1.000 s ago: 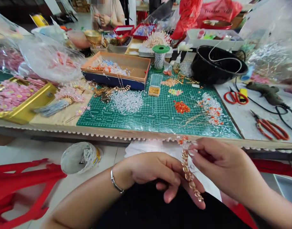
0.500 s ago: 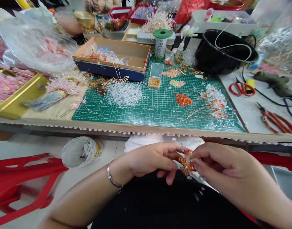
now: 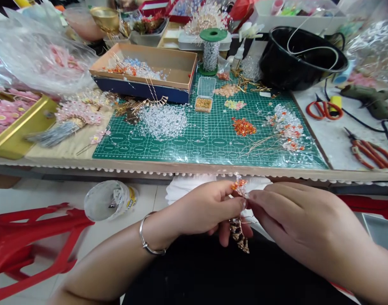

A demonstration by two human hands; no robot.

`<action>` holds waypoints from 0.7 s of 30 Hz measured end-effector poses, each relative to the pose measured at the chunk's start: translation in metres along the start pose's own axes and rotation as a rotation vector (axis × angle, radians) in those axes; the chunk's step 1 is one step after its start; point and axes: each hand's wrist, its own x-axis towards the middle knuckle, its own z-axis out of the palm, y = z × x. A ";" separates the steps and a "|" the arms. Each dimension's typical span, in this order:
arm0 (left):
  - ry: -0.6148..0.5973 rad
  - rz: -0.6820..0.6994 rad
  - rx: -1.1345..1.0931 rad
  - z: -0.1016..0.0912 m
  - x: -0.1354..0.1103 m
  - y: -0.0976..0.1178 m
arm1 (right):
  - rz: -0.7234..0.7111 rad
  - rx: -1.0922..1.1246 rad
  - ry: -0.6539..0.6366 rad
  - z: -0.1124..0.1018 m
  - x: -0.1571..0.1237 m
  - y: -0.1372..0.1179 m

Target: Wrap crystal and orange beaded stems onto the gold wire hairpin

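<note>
My left hand (image 3: 209,207) is closed around a beaded hair ornament (image 3: 240,186), thumb and forefinger pinching it. Orange and clear beads stick up above these fingers, and its gold leafy band (image 3: 238,235) hangs below them. From the right, my right hand (image 3: 295,220) pinches at the beads' base, fingertips pressed together; a thin wire shows near there. What exactly sits between those tips is hidden. Both hands are above my dark lap, just in front of the table edge. On the green cutting mat (image 3: 181,154) lie clear beads (image 3: 163,122), orange beads (image 3: 243,126) and wired bead sprays (image 3: 287,129).
An open box (image 3: 143,87) of beaded pieces stands behind the clear beads, beside a wire spool (image 3: 210,53). On the right are a black basin (image 3: 301,63), red-handled scissors (image 3: 323,109), pliers (image 3: 368,148) and a glue gun (image 3: 368,99). A bucket (image 3: 108,201) and red stool (image 3: 31,241) stand below.
The ornament has been turned: its beads now point up and the gold band hangs lower in view. My right hand has shifted slightly left, still pinching at the beads.
</note>
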 end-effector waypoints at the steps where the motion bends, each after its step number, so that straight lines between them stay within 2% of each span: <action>1: 0.019 0.002 0.016 0.000 -0.001 0.001 | -0.010 -0.013 -0.002 0.000 -0.001 0.001; 5: 0.067 -0.007 0.027 0.000 -0.005 0.006 | 0.014 -0.025 -0.002 -0.001 -0.004 0.003; 13: 0.045 -0.034 0.026 -0.008 -0.005 0.009 | -0.022 -0.034 -0.013 0.000 -0.003 0.002; 17: 0.099 -0.057 0.090 -0.007 -0.003 0.011 | -0.055 -0.059 -0.012 0.001 -0.004 0.001; 21: 0.209 -0.001 0.193 -0.004 -0.006 0.017 | -0.041 -0.096 -0.001 -0.001 -0.006 0.004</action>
